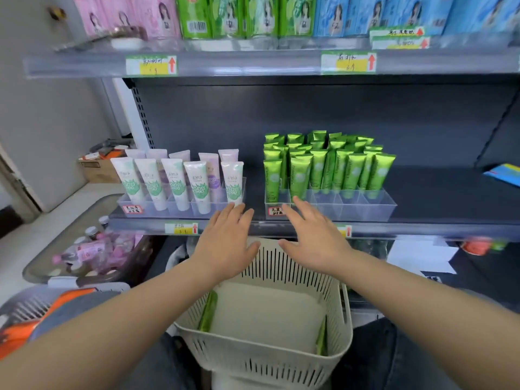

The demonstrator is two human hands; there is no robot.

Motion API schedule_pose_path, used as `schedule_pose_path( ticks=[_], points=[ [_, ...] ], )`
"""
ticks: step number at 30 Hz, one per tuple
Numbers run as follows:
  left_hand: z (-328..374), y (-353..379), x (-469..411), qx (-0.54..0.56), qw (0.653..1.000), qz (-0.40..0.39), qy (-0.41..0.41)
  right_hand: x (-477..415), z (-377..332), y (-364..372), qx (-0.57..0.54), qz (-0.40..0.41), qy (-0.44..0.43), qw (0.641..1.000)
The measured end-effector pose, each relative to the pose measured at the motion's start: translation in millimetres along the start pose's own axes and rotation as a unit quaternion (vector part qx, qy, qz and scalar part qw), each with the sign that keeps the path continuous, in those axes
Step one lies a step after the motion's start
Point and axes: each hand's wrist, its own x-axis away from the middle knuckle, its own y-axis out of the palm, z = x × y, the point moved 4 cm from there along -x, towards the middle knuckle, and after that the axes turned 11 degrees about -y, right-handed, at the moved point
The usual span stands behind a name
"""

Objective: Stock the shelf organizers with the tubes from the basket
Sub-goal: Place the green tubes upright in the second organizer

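Both hands reach forward over the basket, flat, palm down and holding nothing. The left hand (226, 243) has straight, slightly spread fingers, with the tips at the right front corner of the left organizer (157, 211); I cannot tell whether they touch it. The right hand (316, 236) is spread just as wide, and its fingertips cover part of a red-edged label at the left front corner of the right organizer (365, 206).

The basket (347, 313), cream with slotted walls, sits low in the middle, below the front edge of the dark shelf (436, 198). Inside it, a green tube (208, 311) leans along the left wall and a second green tube (322, 337) stands against the right wall.

The left organizer stands at the shelf's front left corner. It holds upright white tubes (197, 184) with green print in front and lilac tubes (209, 161) behind them. The right organizer stands at the middle of the front edge, packed with shiny green shelf tubes (318, 167) standing cap down.

A blue packet (503, 174) lies at the shelf's right edge. On the upper shelf (253, 66) stand pink, green and blue boxes. Left of the shelf, lower down, a bin (33, 266) holds pink bottles
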Motion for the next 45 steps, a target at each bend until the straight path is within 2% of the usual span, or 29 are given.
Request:
schedule_pose_path(
  ticks=[16, 27, 36, 45],
  points=[
    [-32, 93, 28, 0.033, 0.993, -0.109, -0.021, 18, 12, 104, -0.05, -0.106, 0.025, 0.993],
    [-42, 140, 13, 0.029, 0.978, -0.2, -0.049, 15, 22, 161, -0.056, -0.2, 0.034, 0.978],
    [-43, 180, -9, -0.003, 0.967, -0.25, -0.048, 9, 33, 201, -0.083, -0.282, 0.043, 0.955],
    [-60, 230, -22, -0.046, 0.938, -0.338, -0.062, 13, 33, 242, -0.094, -0.412, 0.04, 0.906]
  ],
)
